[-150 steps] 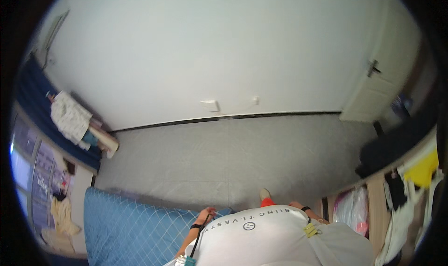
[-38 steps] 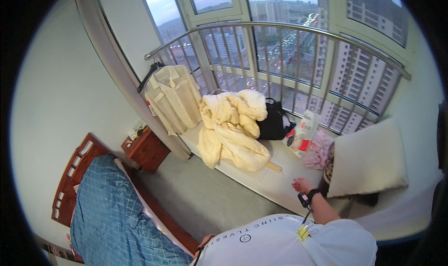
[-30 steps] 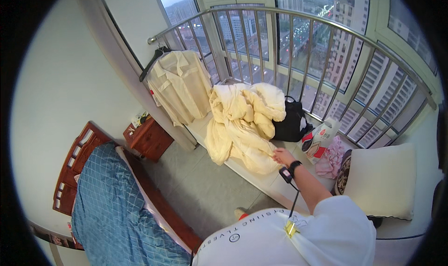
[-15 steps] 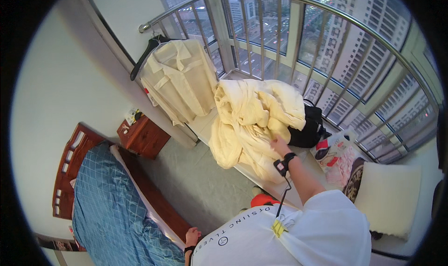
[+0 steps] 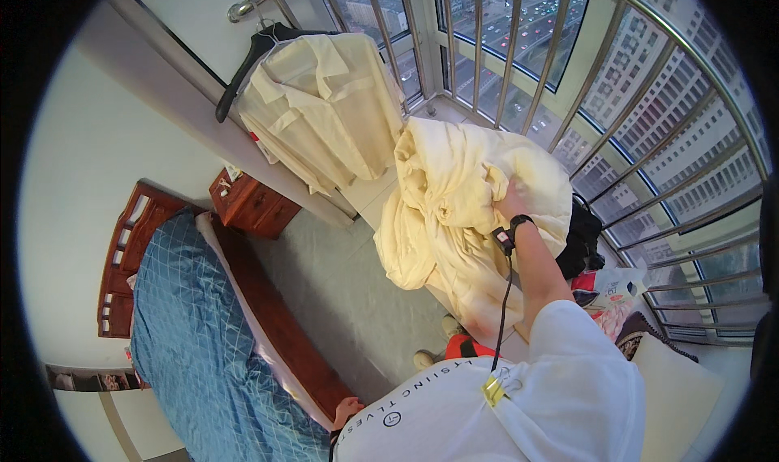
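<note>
A thick cream quilt (image 5: 438, 174) lies bunched in heavy folds on the light ledge by the railing. My right hand (image 5: 511, 200) is at its upper right part, fingers sunk into the folds and closed on the cloth; the fingertips are hidden. A black band with a small device and cable circles that wrist. Low beside the bed, my left hand (image 5: 347, 411) hangs away from the quilt, its fingers loosely curled with nothing visible in them. Left of the quilt, a cream shirt (image 5: 320, 109) hangs on a black hanger (image 5: 258, 50) from the end of the rail.
A curved metal railing (image 5: 641, 6) stands before the tall windows. Right of the quilt sit a black bag (image 5: 580, 239), a white plastic bag (image 5: 613, 287) and a white cushion (image 5: 669, 389). At left are a bed with a blue checked cover (image 5: 182, 300) and a wooden nightstand (image 5: 256, 206).
My right hand has gone from the quilt's lower right edge up into its folds. The quilt's right part bulges farther over the black bag. The view has shifted; my left hand stays low.
</note>
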A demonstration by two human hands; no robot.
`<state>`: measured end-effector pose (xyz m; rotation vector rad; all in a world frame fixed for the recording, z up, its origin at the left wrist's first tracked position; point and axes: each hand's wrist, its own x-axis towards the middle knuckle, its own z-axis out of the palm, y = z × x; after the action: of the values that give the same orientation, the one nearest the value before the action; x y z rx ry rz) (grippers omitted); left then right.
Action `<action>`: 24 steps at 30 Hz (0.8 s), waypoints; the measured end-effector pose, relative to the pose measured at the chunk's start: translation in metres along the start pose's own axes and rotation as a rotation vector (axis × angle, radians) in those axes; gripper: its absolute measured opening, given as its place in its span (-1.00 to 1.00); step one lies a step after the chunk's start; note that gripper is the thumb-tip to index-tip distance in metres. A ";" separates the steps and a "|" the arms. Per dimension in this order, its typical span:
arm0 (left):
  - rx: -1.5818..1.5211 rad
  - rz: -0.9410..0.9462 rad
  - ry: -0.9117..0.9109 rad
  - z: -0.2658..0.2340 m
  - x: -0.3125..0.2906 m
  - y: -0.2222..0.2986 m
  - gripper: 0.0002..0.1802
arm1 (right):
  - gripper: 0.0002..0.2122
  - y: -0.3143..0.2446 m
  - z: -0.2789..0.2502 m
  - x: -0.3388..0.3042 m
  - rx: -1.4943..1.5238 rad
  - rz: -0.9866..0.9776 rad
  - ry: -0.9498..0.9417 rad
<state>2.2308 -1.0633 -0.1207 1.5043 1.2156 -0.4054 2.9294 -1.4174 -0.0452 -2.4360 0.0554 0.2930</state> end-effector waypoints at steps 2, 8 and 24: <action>-0.080 -0.003 -0.040 -0.003 0.006 0.032 -0.68 | -0.30 0.000 0.010 0.005 0.142 -0.067 -0.036; -0.219 0.154 0.057 0.021 -0.007 0.216 -0.60 | -0.67 -0.084 0.015 -0.112 0.940 -0.227 -0.310; 0.247 0.732 -0.458 0.114 -0.012 0.355 -0.48 | -0.71 -0.188 -0.002 -0.288 0.484 -0.878 -1.758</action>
<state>2.5639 -1.1211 0.0361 1.8175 0.2222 -0.3763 2.6708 -1.2840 0.1391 -0.8810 -1.3947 1.5494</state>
